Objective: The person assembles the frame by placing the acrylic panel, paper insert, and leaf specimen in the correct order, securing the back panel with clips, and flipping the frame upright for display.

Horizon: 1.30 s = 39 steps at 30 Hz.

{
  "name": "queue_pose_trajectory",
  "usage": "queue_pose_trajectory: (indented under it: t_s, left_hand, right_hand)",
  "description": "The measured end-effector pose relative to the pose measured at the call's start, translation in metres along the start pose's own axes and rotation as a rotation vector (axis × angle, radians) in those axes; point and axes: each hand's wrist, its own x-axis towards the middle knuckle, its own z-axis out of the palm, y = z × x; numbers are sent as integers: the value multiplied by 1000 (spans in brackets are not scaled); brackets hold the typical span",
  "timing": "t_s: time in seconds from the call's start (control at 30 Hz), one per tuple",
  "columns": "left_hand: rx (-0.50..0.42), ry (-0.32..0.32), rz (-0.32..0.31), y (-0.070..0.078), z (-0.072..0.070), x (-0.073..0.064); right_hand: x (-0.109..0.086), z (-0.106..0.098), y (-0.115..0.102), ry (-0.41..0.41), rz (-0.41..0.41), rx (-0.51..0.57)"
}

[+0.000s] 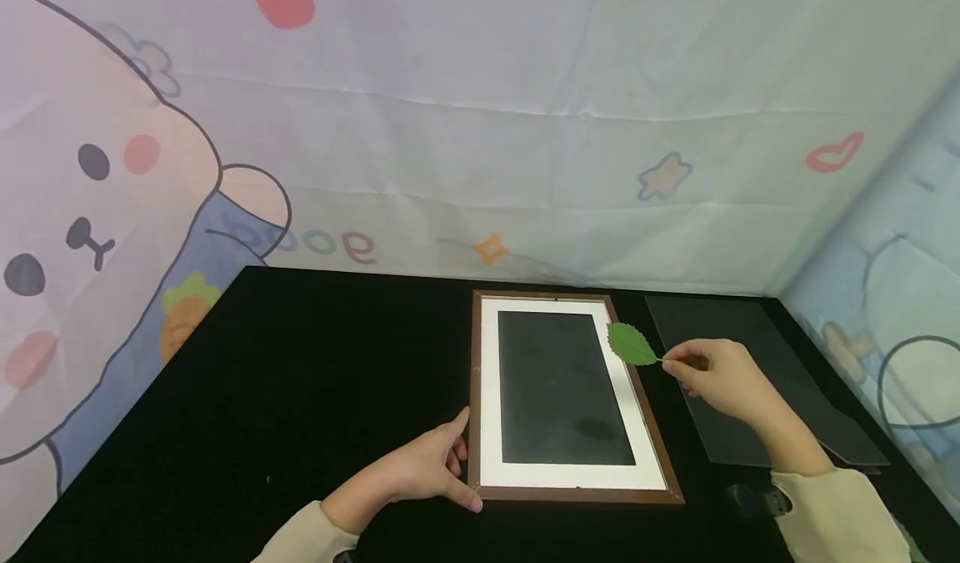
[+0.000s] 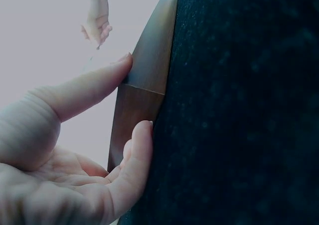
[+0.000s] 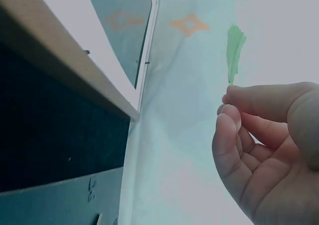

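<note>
A brown wooden picture frame [image 1: 577, 495] with a white mat [image 1: 491, 404] around a dark glossy centre lies on the black table. My left hand [image 1: 433, 465] holds its near left corner; in the left wrist view the thumb and curled fingers [image 2: 142, 150] touch the wood on either side of the corner joint. A green, toothed-edged leaf [image 1: 630, 344] hangs over the right side of the frame. Thumb and fingertips of my right hand [image 1: 718, 375] pinch it by the stem, above the surface. Edge-on, the leaf [image 3: 235, 50] shows in the right wrist view.
Dark flat boards [image 1: 720, 417] lie overlapping to the right of the frame, under the right forearm. Black table surface [image 1: 300, 379] extends to the left. A printed cloth backdrop [image 1: 450, 146] rises behind the table. Something green [image 1: 907, 538] peeks out by the right sleeve.
</note>
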Motion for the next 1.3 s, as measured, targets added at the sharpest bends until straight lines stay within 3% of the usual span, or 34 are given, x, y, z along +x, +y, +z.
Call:
queue_pose_trajectory:
  t_s: [0.33,0.63,1.3]
  left_hand:
    - [-5,-8,6,-2,2,1]
    - [-3,-4,-5,0,3,0]
    - [-14,2,-3,1,4,4]
  right_hand:
    - [31,9,-10,-22,-48,-2]
    - [59,21,-17,-30,-88,-75]
    - [108,47,-16,-119,-35,-34]
